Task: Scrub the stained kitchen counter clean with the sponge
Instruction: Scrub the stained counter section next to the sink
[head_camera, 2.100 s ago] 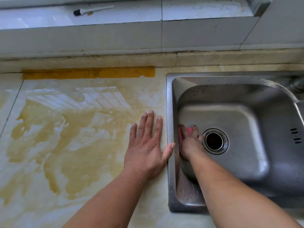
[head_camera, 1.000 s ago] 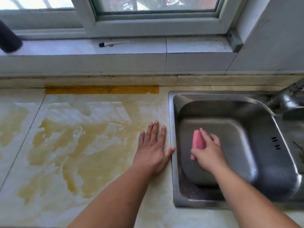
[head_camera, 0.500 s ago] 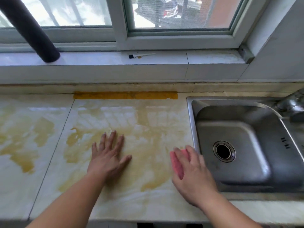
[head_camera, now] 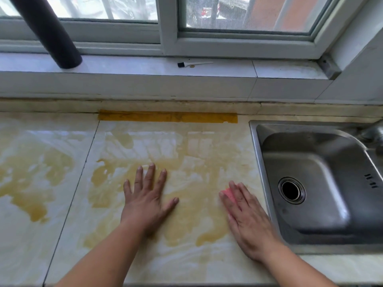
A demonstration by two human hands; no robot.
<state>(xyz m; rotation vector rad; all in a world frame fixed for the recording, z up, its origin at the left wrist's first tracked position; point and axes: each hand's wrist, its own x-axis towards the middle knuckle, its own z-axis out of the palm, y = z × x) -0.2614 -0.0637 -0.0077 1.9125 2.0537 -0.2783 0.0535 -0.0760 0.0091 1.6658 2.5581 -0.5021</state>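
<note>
right hand (head_camera: pixel 247 220) pressed the pink sponge (head_camera: pixel 230 194) flat under straight fingers just left of the sink (head_camera: pixel 255 162), stain (head_camera: pixel 186 220) lying further left toward the left hand (head_camera: pixel 146 200), spread flat on the counter (head_camera: pixel 68 251).

In front of me a small brush (head_camera: pixel 193 64) and a dark tube (head_camera: pixel 44 30) sit on the windowsill (head_camera: pixel 279 69), beside a steel sink (head_camera: pixel 323 216).

The pink sponge (head_camera: pixel 230 193) lies flat on the counter (head_camera: pixel 186 154) at lower right of centre, mostly covered, only 1 corner showing. The pale glossy tiled counter fills the frame's lower left, smeared with yellow-brown stains (head_camera: pixel 182 216).
</note>
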